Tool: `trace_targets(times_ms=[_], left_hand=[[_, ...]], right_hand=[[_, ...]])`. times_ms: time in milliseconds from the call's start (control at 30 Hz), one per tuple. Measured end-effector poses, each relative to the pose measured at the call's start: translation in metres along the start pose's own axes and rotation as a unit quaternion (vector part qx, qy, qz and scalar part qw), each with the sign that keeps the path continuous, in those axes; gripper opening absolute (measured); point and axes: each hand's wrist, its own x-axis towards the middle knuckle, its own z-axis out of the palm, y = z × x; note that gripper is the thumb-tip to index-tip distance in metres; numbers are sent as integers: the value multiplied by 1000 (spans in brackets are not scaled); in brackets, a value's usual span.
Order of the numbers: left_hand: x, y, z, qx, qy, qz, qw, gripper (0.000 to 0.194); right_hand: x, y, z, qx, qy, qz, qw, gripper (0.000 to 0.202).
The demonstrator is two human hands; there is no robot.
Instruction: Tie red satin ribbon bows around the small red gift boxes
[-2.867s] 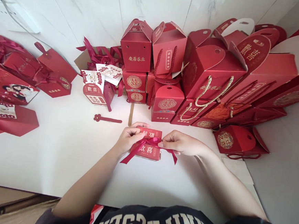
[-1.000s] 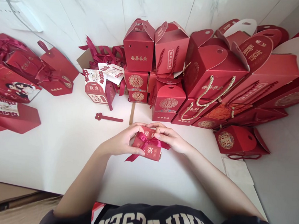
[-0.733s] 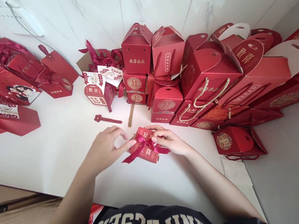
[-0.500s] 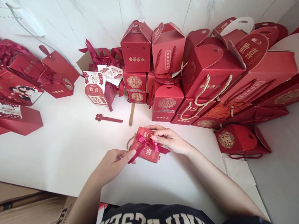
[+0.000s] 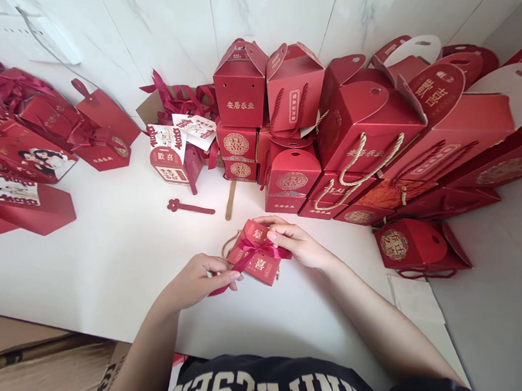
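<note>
A small red box (image 5: 261, 272) with gold characters lies on the white table in front of me, tilted a little. Across its top runs a dark pink ribbon (image 5: 256, 250), gathered at the middle, and a gold cord shows at the box's left side. My left hand (image 5: 209, 279) pinches a ribbon end off the box's lower left corner. On the upper right, my right hand (image 5: 296, 241) has its thumb and fingers closed on the ribbon and the box's edge; some of its fingertips are hidden behind the box.
Stacked red gift boxes (image 5: 289, 176) line the wall at centre and right. A flower-ended red strip (image 5: 192, 208) and a brown strip (image 5: 230, 200) lie beyond my hands. More red boxes (image 5: 43, 208) sit left; cardboard (image 5: 49, 365) is below the table's front edge.
My left hand has moved slightly left and down, drawing the ribbon end outward. The ribbon's loops look smaller and flatter. The box has turned slightly.
</note>
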Motion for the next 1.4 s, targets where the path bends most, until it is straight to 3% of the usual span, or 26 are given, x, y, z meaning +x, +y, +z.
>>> trace_targets(times_ms=[67,167,200,233,300,367,433,633,833,1067,1200,1400], left_hand=[[-2,11,-13,79,-7,-12,997,39],[0,33,-30,165,159,56,972,28],[4,40,-33,184,179,104,961,27],[8,47,-35,199,165,152,954,27],[21,56,-34,216,77,226,947,21],[35,58,-31,225,14,251,941,18],[48,54,-29,223,-2,247,943,18],[63,37,-31,155,-12,259,953,23],[61,39,-27,159,-20,297,941,29],[70,29,-23,103,21,328,939,36],[77,19,-23,50,44,311,948,37],[77,16,-24,57,52,290,954,35]], right_hand=[[0,-1,-1,-14,2,1,1000,33],[1,-3,-3,-32,3,5,999,33],[1,-4,-4,-39,3,4,999,33],[1,-6,-5,-49,1,0,999,32],[0,-8,-8,-71,-4,-15,997,32],[-1,-10,-10,-85,-11,-25,996,33],[-2,-12,-12,-91,-18,-29,995,32],[-3,-13,-16,-103,-37,-28,994,30],[-5,-13,-19,-117,-41,-21,992,29],[-6,-12,-21,-103,-64,-22,992,28],[-5,-10,-20,-88,-67,-19,994,30],[-4,-6,-19,-108,-35,-41,993,30]])
